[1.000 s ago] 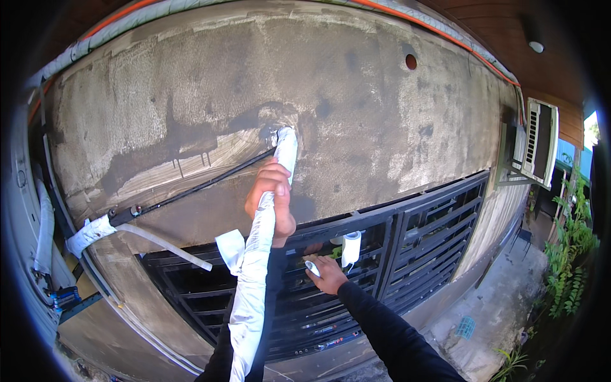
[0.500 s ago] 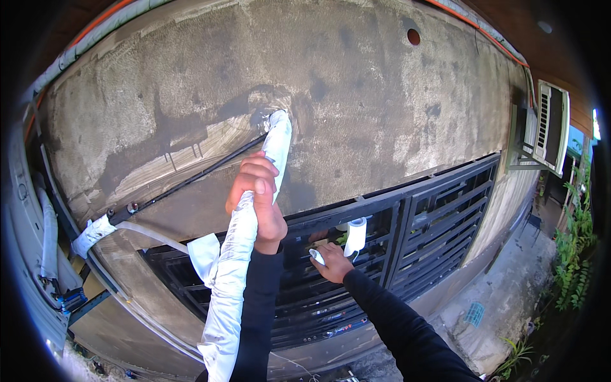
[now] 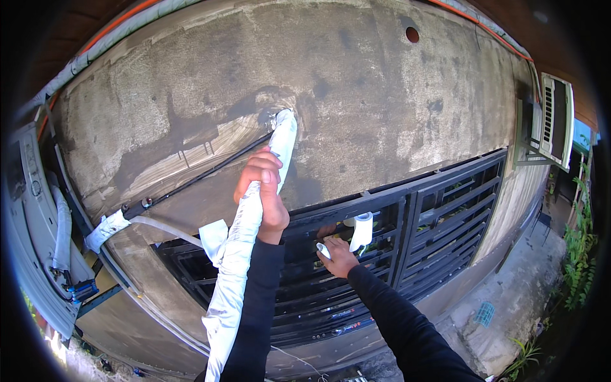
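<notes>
My left hand (image 3: 264, 191) is wrapped round a long pipe bundle (image 3: 232, 280) covered in white tape. The bundle slants from a hole in the wall down toward the lower edge. A loose white tape flap (image 3: 214, 240) sticks out from its left side. Lower right, in front of the dark window grille (image 3: 407, 239), my right hand (image 3: 342, 260) is closed round a small white roll (image 3: 323, 250), of which only one end shows. Just beyond its fingers is a larger white tape roll (image 3: 362, 230) with a short end hanging; what supports it is unclear.
A black cable (image 3: 210, 169) runs along the stained concrete wall (image 3: 356, 121) to a white-wrapped joint (image 3: 107, 230). Air-conditioner units stand at the left (image 3: 48, 235) and hang at the right (image 3: 555, 121). Below right are a concrete floor (image 3: 509, 293) and plants (image 3: 578, 245).
The view has shifted slightly, moving the surroundings a little in the picture. My left hand keeps its hold on the wrapped bundle. My right hand stays by the grille beside the larger roll.
</notes>
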`<state>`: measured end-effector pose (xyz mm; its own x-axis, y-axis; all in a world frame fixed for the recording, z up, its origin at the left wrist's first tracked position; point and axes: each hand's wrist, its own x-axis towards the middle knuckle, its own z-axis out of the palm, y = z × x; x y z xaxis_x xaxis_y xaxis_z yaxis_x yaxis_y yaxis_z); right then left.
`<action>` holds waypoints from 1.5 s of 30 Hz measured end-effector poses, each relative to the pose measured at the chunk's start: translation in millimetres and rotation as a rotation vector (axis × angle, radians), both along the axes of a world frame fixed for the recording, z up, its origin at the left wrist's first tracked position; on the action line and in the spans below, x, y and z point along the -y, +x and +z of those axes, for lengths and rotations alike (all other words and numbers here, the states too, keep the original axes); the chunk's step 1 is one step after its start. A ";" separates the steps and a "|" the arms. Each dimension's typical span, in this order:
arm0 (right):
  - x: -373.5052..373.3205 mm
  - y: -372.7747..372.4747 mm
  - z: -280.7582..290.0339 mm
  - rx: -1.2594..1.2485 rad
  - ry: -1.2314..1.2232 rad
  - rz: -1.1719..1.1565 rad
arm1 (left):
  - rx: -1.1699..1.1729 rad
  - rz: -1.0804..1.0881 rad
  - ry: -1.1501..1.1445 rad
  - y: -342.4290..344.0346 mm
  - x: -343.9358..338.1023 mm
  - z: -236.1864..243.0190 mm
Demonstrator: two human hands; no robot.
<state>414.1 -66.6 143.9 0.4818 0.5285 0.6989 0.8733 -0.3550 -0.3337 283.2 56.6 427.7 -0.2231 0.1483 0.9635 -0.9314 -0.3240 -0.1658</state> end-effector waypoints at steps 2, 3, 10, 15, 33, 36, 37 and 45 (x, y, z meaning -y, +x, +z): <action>-0.1 -0.6 0.7 -0.013 -0.014 -0.009 | 0.005 0.004 0.004 0.2 0.1 0.1; -0.2 -0.9 0.7 -0.026 -0.027 -0.011 | 0.010 0.005 0.006 -0.1 0.8 0.0; 0.6 -0.5 -1.3 -0.053 -0.051 -0.026 | -0.009 0.109 0.041 1.0 9.5 -1.3; -1.4 1.5 -4.3 0.033 0.021 -0.022 | 0.002 0.085 0.030 1.4 10.4 -0.2; -1.8 4.0 -8.1 -0.025 -0.010 -0.018 | 0.001 0.097 0.039 -1.5 7.9 0.0; -1.8 0.8 -5.0 0.038 0.058 -0.003 | 0.003 0.094 0.041 -0.9 6.5 -1.8; -0.2 -2.8 0.7 0.018 0.047 0.022 | -0.001 0.103 0.050 -0.8 6.2 -2.5; 9.5 -71.3 152.8 -0.425 0.419 0.488 | -0.007 0.063 0.030 2.7 4.8 -5.0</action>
<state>342.8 -76.1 296.7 0.5342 0.4823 0.6943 0.6651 0.2671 -0.6973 285.9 51.8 422.7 -0.2244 0.1050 0.9688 -0.9105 -0.3770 -0.1700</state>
